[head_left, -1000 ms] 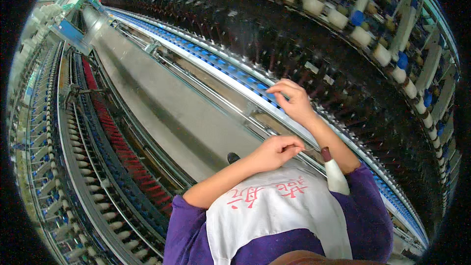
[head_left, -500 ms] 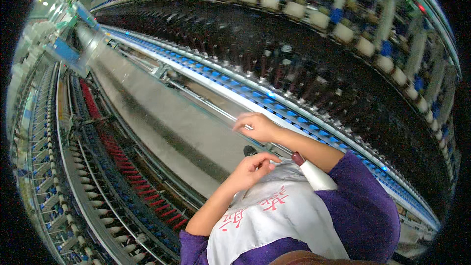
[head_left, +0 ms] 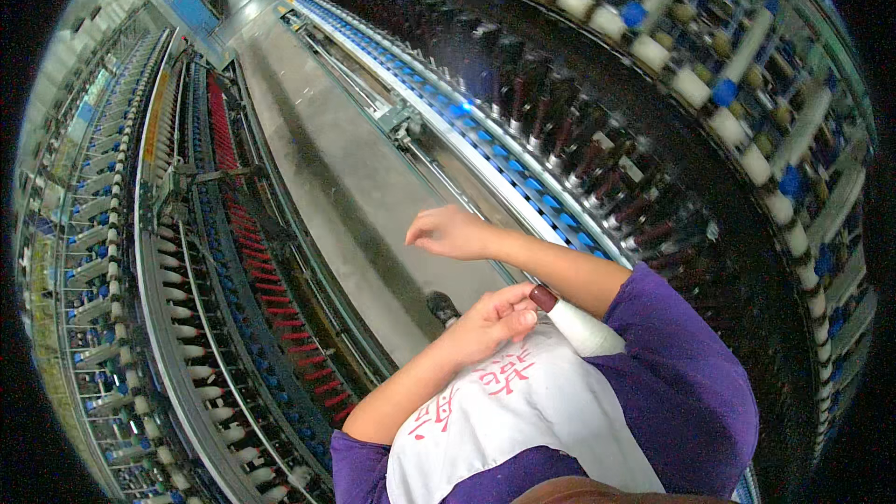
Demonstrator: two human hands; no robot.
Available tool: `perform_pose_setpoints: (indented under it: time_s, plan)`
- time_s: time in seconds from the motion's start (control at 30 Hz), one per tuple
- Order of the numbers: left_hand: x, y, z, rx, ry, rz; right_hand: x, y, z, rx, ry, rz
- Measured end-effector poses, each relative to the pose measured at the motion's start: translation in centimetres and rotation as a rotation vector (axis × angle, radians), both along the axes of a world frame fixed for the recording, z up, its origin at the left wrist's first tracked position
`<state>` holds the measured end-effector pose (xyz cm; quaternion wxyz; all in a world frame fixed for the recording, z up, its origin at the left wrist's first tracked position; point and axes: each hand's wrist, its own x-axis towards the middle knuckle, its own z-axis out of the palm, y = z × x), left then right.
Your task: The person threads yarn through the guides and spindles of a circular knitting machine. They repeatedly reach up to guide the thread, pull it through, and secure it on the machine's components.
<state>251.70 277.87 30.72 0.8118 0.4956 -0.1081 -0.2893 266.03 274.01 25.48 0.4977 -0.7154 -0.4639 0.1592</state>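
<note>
Bobbin [head_left: 581, 325] — a white-wound one with a dark maroon tip — sits tucked against my chest at the top of the white apron [head_left: 523, 411], its tip poking up just beside my left hand [head_left: 490, 322]. That hand has its fingers curled loosely, thumb touching the bobbin's tip; it steadies more than it grips, and I cannot tell whether the fingers close fully around it. Carrying it there, in the fold of the apron, keeps it within easy reach while my other arm works.

My right hand [head_left: 450, 231] is stretched forward over the aisle floor [head_left: 345, 177], fingers half bent and pointing left, holding nothing that I can make out — if there is a thread between the fingertips it is too fine to see.

Beyond the hands, the spinning frame on the right [head_left: 560, 149] runs away in a long curve: a blue rail low down, dark spindles above it, and white bobbins with blue caps [head_left: 695, 89] along the top row. Another frame on the left [head_left: 177, 299] lines the opposite side of the aisle, with red and white bobbins standing in rows.
</note>
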Motion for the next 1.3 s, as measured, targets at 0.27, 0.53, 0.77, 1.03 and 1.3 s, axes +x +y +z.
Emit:
perform_pose_setpoints:
  time_s: [0.27, 0.53, 0.77, 1.03, 1.3]
  plan:
    - [11.8, 12.2, 0.7, -0.106, 0.073, -0.172, 11.6, 10.5, -1.0, -0.025, -0.034, -0.224]
    - [23.6, 15.2, 1.8, 0.053, 0.002, -0.465, 22.1, 7.6, -2.4, -0.085, 0.12, -0.926]
    - [33.9, 18.3, 1.6, 0.128, 0.018, -0.526, 33.5, 6.2, -3.2, 0.377, 0.1, -1.44]
    - [42.0, 18.8, 1.2, 0.085, -0.031, -0.699, 37.5, 6.1, -6.2, 0.254, 0.064, -1.656]
    - [49.4, 21.1, 1.3, 0.029, -0.222, -1.025, 39.2, 6.1, -5.7, 0.383, 0.005, -1.825]
